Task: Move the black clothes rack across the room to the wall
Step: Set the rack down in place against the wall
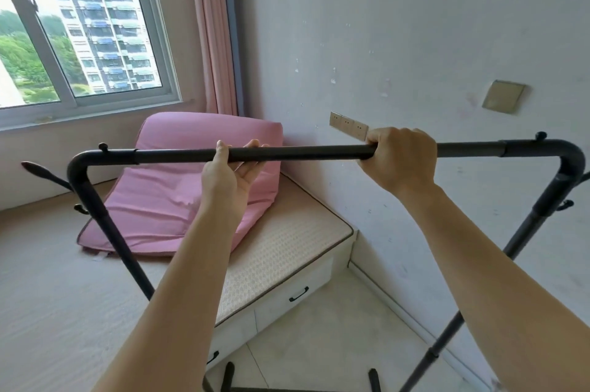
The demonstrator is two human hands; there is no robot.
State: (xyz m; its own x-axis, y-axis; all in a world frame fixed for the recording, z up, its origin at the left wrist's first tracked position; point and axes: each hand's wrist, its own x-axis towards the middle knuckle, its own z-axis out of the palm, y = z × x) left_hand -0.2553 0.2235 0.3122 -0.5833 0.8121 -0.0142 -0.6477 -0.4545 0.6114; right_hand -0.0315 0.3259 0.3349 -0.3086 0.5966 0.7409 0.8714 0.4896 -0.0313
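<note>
Rack [319, 152] bar in both hands.

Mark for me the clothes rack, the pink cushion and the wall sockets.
black clothes rack [287, 152], head view, on the top bar between the two hands.
pink cushion [166, 197], head view, on its front face.
wall sockets [348, 125], head view, on the middle plate of the strip.

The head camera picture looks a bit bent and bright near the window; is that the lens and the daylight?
Head view: the wide lens bows the clothes rack bar and splays its legs outward; daylight from the window washes out its left edge; the left hand and right hand look sharp, with soft shadows only.
</note>
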